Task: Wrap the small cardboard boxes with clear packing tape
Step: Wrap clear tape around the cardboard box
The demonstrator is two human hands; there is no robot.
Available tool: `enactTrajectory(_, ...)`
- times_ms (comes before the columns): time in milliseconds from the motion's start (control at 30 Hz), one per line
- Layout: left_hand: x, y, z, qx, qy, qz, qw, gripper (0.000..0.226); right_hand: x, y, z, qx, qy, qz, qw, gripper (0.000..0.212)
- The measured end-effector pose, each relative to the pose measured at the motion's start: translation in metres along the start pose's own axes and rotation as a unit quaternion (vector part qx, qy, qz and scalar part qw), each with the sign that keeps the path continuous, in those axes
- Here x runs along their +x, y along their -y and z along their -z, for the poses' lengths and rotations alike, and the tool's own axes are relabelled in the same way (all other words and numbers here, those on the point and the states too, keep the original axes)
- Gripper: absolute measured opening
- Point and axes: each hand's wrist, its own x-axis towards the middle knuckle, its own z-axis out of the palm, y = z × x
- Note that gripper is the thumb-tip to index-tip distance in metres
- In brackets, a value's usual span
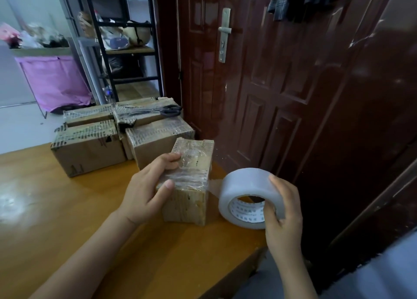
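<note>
Left hand point(146, 192) grips the small box point(189, 186) near the desk's point(56, 208) right edge, thumb on its near corner, fingers curled over the taped top. Right hand point(282, 210) holds the tape roll point(243, 195) just right of the box, thumb through the core, with a strip of tape point(213, 186) running between them. More boxes point(90, 149) sit at the far edge, scissors point(158, 111) on top.

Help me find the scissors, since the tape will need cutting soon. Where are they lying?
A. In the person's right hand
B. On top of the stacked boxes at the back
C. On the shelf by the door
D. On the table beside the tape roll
B: the black-handled scissors lie on top of the stacked boxes at the back, while the right hand holds only the tape roll.
</note>
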Motion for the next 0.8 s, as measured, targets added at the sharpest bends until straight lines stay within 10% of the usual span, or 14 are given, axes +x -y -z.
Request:
enactTrajectory(233,0.041,-0.038,0.028,0.206,0.125,0.004,0.971,0.094,0.001,0.006,0.001,0.023,0.029,-0.011,0.999,0.071)
enactTrajectory(467,0.06,-0.085,0.003,0.493,0.383,-0.043,0.78,0.104,0.003,0.004,0.007,0.037,0.037,-0.026,0.998,0.075)
enactTrajectory(800,0.04,-0.051,0.014,0.389,0.208,-0.089,0.893,0.092,0.033,0.02,0.032,-0.023,0.07,0.034,0.997,0.067)
